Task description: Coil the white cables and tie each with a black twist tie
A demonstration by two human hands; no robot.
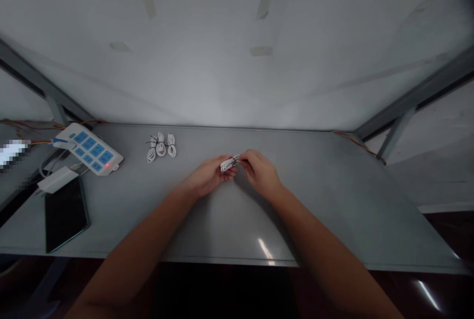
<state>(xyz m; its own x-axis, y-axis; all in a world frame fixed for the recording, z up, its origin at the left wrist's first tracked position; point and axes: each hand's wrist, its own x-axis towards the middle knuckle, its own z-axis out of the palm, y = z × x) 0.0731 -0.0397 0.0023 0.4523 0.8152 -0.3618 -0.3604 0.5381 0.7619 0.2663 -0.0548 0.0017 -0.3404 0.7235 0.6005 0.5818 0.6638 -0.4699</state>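
Observation:
A small coiled white cable (227, 164) with a dark tie round it is held above the middle of the grey table. My left hand (211, 176) is closed on the coil from the left, its fingers under and around it. At the coil's right end, my right hand (260, 171) pinches at the dark tie with thumb and forefinger. The tie's end is mostly hidden by those fingers. To the left, three more bundled white cables (160, 144) lie side by side on the table, each bound with a dark tie.
A white power strip (114, 159) with blue sockets and a lit red light lies at the left. Near it are a white adapter (61, 179) and a dark tablet (65, 215). A pale wall panel (222, 87) rises behind the grey table (351, 200), with metal struts at both sides.

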